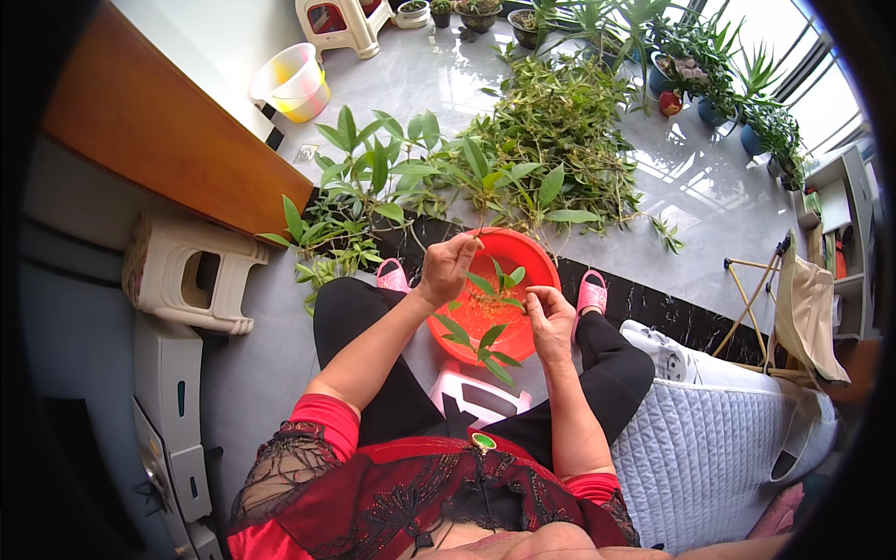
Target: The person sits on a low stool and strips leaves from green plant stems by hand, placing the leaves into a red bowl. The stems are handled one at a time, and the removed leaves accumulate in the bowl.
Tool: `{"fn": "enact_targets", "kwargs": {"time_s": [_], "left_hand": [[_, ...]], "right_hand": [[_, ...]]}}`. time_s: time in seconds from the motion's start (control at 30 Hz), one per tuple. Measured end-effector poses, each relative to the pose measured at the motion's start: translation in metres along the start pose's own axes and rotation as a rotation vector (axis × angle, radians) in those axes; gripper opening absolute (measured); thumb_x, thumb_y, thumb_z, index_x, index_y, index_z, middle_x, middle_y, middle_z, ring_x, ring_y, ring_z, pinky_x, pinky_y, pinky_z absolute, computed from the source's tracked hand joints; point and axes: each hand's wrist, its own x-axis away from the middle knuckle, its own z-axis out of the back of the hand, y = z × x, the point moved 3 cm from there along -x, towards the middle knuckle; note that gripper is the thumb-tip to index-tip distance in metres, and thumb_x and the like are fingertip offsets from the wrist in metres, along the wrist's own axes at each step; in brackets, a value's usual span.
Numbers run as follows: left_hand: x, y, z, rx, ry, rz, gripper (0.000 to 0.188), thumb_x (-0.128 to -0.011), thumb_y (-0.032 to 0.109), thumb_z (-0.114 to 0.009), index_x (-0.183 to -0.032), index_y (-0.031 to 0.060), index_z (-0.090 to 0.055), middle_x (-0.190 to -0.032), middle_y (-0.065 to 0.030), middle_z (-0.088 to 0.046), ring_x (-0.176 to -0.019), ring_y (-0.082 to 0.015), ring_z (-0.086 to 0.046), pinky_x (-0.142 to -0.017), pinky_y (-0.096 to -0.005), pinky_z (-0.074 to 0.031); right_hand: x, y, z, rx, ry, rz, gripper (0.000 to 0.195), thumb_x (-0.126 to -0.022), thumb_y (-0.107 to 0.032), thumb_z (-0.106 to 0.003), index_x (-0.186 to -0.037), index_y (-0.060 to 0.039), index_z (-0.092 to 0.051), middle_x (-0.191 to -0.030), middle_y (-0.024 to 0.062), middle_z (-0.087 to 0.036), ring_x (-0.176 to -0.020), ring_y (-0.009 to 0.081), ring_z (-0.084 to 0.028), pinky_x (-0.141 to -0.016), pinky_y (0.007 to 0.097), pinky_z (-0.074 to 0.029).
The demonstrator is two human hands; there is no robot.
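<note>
My left hand (448, 271) pinches a thin leafy stem (483, 217) above the far left rim of a red plastic basin (542, 255). My right hand (550, 322) is over the basin's right side, with thumb and fingers drawn together near a leaf tip; anything between them is too small to make out. Small orange-yellow bits (486, 308), perhaps blossoms, are scattered inside the basin. One green sprig (500, 281) shows over its middle, and a second sprig (483, 346) overlaps the near rim. Where these two sprigs join or are held is unclear.
Beyond the basin lies a big heap of cut leafy branches (560, 133). A white-and-pink plastic stool (448, 385) stands between my legs. To the left are a beige stool (189, 273) and a yellow bucket (297, 91); a folding chair (805, 315) is at right.
</note>
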Motion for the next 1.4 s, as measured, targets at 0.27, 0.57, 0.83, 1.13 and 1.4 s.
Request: {"fn": "enact_targets", "kwargs": {"time_s": [0.27, 0.57, 0.83, 1.13, 1.4], "left_hand": [[0.008, 0.004, -0.011, -0.042, -0.096, -0.005, 0.023, -0.093, 0.022, -0.053, -0.085, 0.0032, -0.063, -0.065, -0.0143, -0.059, -0.061, -0.0296, -0.062, -0.055, -0.0345, -0.047], [0.021, 0.014, -0.027, -0.200, -0.180, -0.256, 0.014, -0.089, 0.018, -0.057, -0.087, 0.0061, -0.063, -0.067, -0.0133, -0.059, -0.061, -0.0308, -0.060, -0.053, -0.0377, -0.046], [0.030, 0.022, -0.033, -0.335, -0.279, -0.369, 0.010, -0.086, 0.018, -0.060, -0.088, 0.0087, -0.064, -0.080, -0.0100, -0.067, -0.065, -0.0265, -0.064, -0.053, -0.0365, -0.049], [0.031, 0.007, -0.033, -0.364, -0.226, -0.336, 0.010, -0.087, 0.017, -0.058, -0.087, 0.0074, -0.061, -0.068, -0.0117, -0.060, -0.060, -0.0301, -0.060, -0.051, -0.0379, -0.047], [0.022, 0.017, -0.027, -0.343, -0.244, -0.293, 0.011, -0.087, 0.018, -0.060, -0.088, 0.0074, -0.062, -0.070, -0.0122, -0.061, -0.064, -0.0299, -0.062, -0.055, -0.0385, -0.048]], "right_hand": [[-0.003, -0.007, 0.010, -0.096, 0.086, 0.039, 0.011, -0.088, -0.009, -0.064, -0.094, 0.0008, -0.063, -0.076, 0.0002, -0.062, -0.066, 0.0059, -0.057, -0.060, 0.0193, -0.047], [-0.003, -0.013, 0.011, -0.126, 0.100, 0.002, 0.016, -0.086, -0.013, -0.067, -0.093, 0.0012, -0.063, -0.076, -0.0003, -0.062, -0.065, 0.0054, -0.056, -0.058, 0.0193, -0.047], [0.000, -0.002, 0.015, -0.164, 0.197, -0.151, 0.019, -0.090, -0.023, -0.063, -0.088, -0.0039, -0.062, -0.072, -0.0004, -0.060, -0.059, 0.0051, -0.052, -0.056, 0.0192, -0.043], [-0.005, 0.013, 0.015, -0.078, 0.104, -0.059, 0.020, -0.090, -0.017, -0.062, -0.082, 0.0012, -0.060, -0.066, 0.0000, -0.058, -0.054, 0.0064, -0.052, -0.050, 0.0216, -0.044], [-0.005, -0.016, 0.012, -0.108, 0.185, -0.073, 0.018, -0.090, -0.020, -0.063, -0.092, -0.0019, -0.063, -0.069, -0.0015, -0.059, -0.060, 0.0048, -0.053, -0.054, 0.0190, -0.043]]}}
